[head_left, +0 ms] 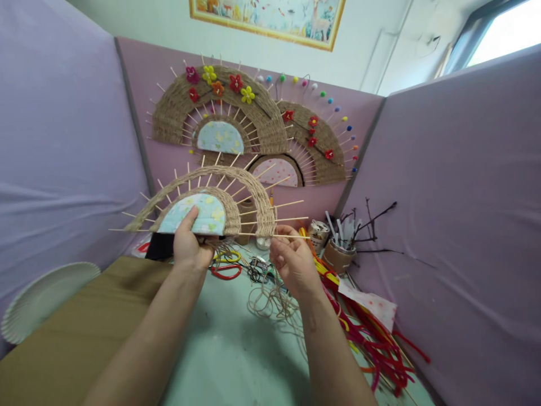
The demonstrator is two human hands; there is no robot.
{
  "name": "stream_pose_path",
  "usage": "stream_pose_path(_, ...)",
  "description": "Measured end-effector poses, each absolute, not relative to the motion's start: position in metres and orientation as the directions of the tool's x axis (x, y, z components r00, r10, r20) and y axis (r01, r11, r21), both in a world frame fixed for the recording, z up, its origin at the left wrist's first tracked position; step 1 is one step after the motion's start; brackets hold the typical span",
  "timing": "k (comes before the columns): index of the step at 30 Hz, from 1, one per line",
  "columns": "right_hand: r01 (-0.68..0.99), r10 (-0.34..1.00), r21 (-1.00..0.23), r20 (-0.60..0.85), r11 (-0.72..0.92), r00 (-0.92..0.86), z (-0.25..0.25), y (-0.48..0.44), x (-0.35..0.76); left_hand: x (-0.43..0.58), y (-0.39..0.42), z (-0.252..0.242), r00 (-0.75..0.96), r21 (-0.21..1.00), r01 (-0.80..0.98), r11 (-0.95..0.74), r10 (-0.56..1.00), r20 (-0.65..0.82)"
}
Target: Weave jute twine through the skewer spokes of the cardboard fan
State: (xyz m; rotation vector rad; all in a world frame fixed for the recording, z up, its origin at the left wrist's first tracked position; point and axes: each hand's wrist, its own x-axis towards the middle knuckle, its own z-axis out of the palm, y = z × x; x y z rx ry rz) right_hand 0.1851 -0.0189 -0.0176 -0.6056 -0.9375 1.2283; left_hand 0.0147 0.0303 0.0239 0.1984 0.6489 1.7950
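My left hand [189,241] is closed on the straight lower edge of a half-round woven fan, its thumb lying over the pale blue flowered fabric centre [207,214]. Thin wooden sticks fan outward from that centre, and a band of woven twine [265,210] arches across them. At the fan's lower right corner, my right hand [293,256] pinches with thumb and fingertips by the end of the twine band and the lowest stick. Loose twine [274,301] trails below this hand onto the table. The exact strand between its fingertips is hard to make out.
Two finished-looking woven fans with felt flowers [235,83] hang on the pink back panel. Red-handled scissors [226,273] lie behind the hands. A cardboard pot [339,256] with twigs and white sticks, and coloured pipe cleaners [380,361], occupy the right. Brown board [84,316] and a paper plate [46,299] are left.
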Motion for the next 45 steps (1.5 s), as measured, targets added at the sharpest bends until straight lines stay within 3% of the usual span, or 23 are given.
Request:
stream_pose_path(6, -0.342, 0.945, -0.893, 0.324, 0.293, -0.037, -0.026, -0.014, 0.199, 0.008, 0.032, 0.026, -0.228, 0.525, -0.841, -0.131, 0.966, -0.124)
stream_pose_path(16, -0.230, 0.917, -0.891, 0.358, 0.392, 0.178, -0.030, -0.008, 0.212, 0.015, 0.028, 0.025, 0.003, 0.636, -0.761, 0.126, 0.982, -0.191)
stream_pose_path(24, 0.098, 0.862, -0.887, 0.461, 0.450, 0.213, -0.018, -0.017, 0.229, 0.006, 0.032, 0.025, -0.029, 0.679, -0.725, 0.112, 0.981, -0.193)
stream_pose_path(30, 0.184, 0.797, -0.855, 0.518, 0.485, 0.310, -0.013, -0.022, 0.240, 0.004, 0.032, 0.025, -0.030, 0.696, -0.711, 0.105, 0.983, -0.180)
stream_pose_path(35, 0.358, 0.695, -0.781, 0.621, 0.512, 0.361, -0.014, -0.026, 0.251, -0.001, 0.035, 0.022, -0.033, 0.727, -0.683, 0.075, 0.990, -0.134)
stream_pose_path(40, 0.541, 0.657, -0.662, 0.713, 0.518, 0.244, -0.010, -0.035, 0.261, -0.005, 0.035, 0.021, -0.002, 0.760, -0.645, 0.084, 0.994, -0.112)
stream_pose_path(45, 0.493, 0.726, -0.676, 0.677, 0.548, 0.120, -0.003, -0.044, 0.266, -0.005, 0.029, 0.024, 0.056, 0.785, -0.604, 0.138, 0.990, -0.132)
